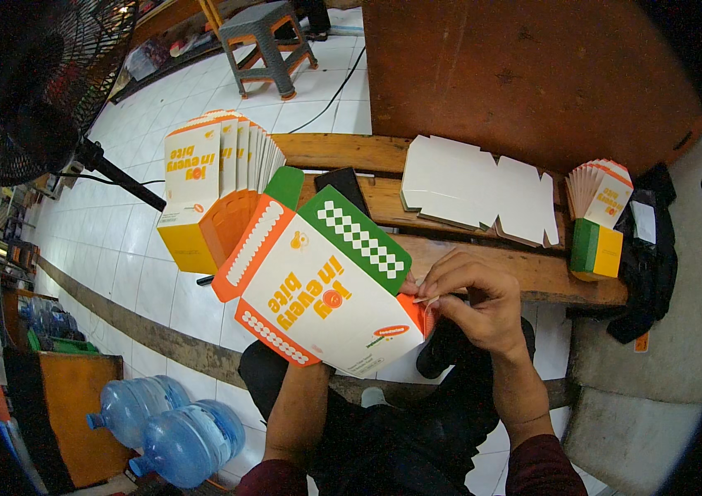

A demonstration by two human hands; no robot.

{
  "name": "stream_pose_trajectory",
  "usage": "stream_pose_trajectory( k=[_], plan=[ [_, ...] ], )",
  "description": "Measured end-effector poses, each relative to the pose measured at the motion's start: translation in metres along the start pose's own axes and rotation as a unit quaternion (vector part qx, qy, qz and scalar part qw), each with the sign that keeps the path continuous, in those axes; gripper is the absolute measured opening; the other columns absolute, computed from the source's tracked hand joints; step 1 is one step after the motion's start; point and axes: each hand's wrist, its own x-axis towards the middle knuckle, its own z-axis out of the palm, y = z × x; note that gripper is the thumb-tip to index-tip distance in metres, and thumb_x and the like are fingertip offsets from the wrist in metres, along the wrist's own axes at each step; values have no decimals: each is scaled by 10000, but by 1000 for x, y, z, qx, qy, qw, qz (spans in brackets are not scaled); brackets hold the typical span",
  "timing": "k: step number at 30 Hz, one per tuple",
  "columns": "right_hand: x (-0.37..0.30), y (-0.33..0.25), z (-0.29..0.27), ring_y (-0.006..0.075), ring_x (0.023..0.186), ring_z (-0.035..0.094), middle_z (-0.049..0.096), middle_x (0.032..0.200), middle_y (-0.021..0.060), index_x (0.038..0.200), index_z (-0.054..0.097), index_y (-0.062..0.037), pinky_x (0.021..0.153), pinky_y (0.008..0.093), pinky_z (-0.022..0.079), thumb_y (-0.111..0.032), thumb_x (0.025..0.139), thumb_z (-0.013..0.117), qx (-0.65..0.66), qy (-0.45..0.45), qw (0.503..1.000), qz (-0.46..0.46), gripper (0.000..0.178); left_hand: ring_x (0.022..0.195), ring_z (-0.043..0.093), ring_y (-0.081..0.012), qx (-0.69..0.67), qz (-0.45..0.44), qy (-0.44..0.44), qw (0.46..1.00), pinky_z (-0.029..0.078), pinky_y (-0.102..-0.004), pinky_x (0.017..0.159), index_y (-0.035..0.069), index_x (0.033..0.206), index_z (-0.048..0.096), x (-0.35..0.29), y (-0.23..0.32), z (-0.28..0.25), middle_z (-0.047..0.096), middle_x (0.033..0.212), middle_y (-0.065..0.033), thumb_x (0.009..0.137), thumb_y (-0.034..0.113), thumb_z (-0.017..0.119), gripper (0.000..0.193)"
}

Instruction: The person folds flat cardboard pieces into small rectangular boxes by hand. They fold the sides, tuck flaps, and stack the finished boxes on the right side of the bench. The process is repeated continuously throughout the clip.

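A printed paperboard food carton [330, 310], white with orange and green flaps, is tilted in front of me over my lap. My left forearm runs up behind it, and the panel hides most of my left hand [410, 284]; fingertips show at the carton's right end, so it grips the carton from behind. My right hand [477, 296] pinches a small orange end flap [424, 316] of the same carton between thumb and fingers. That end is partly folded inward. The other end's flaps stand spread out.
A wooden bench [467, 256] carries flat white carton blanks [483, 186], a dark phone [343, 188] and nested cartons [603, 207] at right. More nested cartons [202, 182] stand at left. Nearby are a fan [45, 91], a stool [262, 41] and blue water jugs [190, 442].
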Motion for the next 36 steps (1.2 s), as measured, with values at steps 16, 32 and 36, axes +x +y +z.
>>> stream_pose_trajectory(
  k=[16,32,36],
  plan=[
    [2,1,0,180,832,654,674,869,123,843,682,-1,736,310,529,70,741,702,9,9,998,57,126,841,571,-191,9,13,5,1000,455,-323,747,-32,979,552,0,2,-3,599,899,-99,865,148,651,235],
    [3,8,-5,165,817,614,664,895,120,872,691,35,737,278,486,-21,800,709,-14,50,993,109,93,772,575,-168,60,-14,-4,998,455,-307,693,-26,902,585,1,-6,16,610,822,-80,860,154,672,204],
    [3,10,-5,159,813,602,657,879,112,864,669,34,744,291,479,-20,810,699,-36,36,995,85,82,754,576,-163,66,-29,-10,997,455,-304,679,-25,883,594,-1,-8,17,612,803,-75,859,155,677,200]
  ],
)
